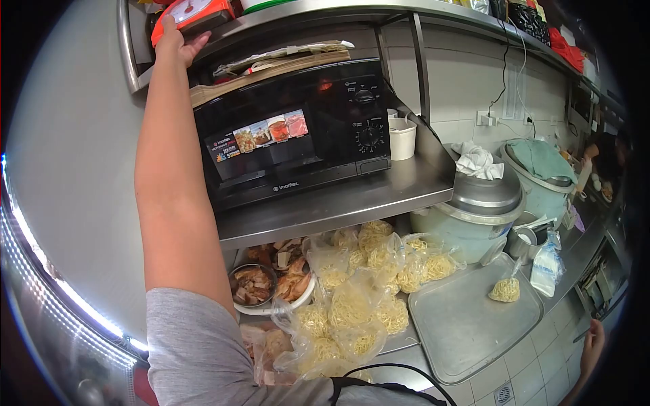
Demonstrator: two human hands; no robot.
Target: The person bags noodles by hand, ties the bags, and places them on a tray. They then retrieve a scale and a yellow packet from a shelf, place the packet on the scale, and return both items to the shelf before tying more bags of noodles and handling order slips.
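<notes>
Orange dial scale (193,9): up at the shelf (305,15) edge, above and left of the microwave; whether the shelf bears its weight cannot be told.
Left hand (177,42): spread against the scale's near side and underside, above the microwave's left corner; how firmly it grips is unclear. The step in hand looks like one-handed handling of the scale overhead; any shift calls for a level, steady hold clear of the shelf edge.
Right hand (593,344): low, far right of the microwave, fingers loosely curled; whether it pinches anything cannot be told.
Microwave (291,128): on a steel ledge (338,206), cardboard (271,68) on top.
Tabletop (399,342): below the microwave, with bagged noodles (352,304), a bowl of meat (252,284) and a metal tray (467,325).
Room: tiled wall (450,95) behind the microwave; another person (609,152) far right.
</notes>
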